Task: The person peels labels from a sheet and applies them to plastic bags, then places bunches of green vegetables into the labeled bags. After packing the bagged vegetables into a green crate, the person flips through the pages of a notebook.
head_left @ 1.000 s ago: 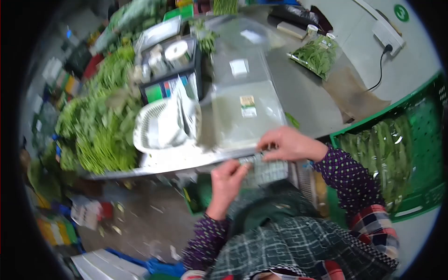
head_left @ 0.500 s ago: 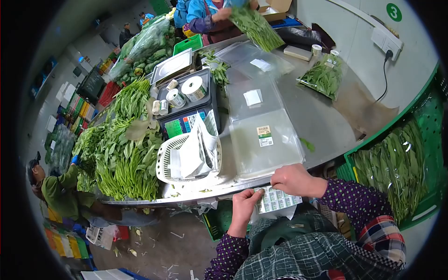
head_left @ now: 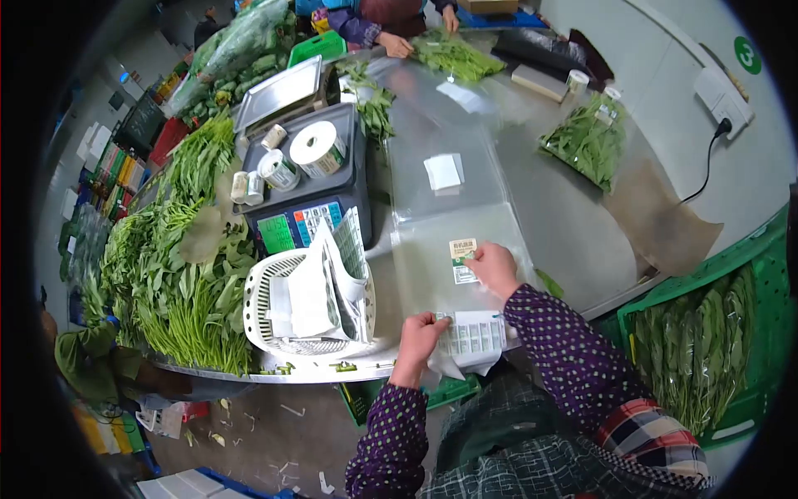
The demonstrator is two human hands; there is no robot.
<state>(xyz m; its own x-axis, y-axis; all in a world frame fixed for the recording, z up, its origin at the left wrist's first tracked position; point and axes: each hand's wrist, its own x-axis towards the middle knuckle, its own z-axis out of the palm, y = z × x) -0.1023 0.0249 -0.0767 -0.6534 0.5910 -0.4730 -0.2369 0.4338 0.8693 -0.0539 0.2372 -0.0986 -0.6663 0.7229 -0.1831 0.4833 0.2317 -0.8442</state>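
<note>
My left hand point(head_left: 422, 339) pinches the left edge of a sheet of small green-and-white labels point(head_left: 472, 336) at the table's front edge, with white paper under it. My right hand point(head_left: 495, 270) is over the front clear plastic bag point(head_left: 424, 249), its closed fingertips at the right side of the printed label point(head_left: 463, 259) on that bag. Whether something small is between those fingertips is too hard to make out. Behind lies another clear bag with white paper slips point(head_left: 445, 172) on it.
Left stand a white basket point(head_left: 258, 308) with papers, a scale point(head_left: 357, 175) carrying label rolls, and heaped leafy greens point(head_left: 183, 274). At right are a bagged bunch point(head_left: 588, 141) and a green crate point(head_left: 619, 320) of packed greens. Across the table, a co-worker's hands point(head_left: 395, 44) touch greens.
My right hand has left the label sheet and moved forward onto the bag's printed label. My left hand still holds the sheet. The co-worker's greens have come down onto the table.
</note>
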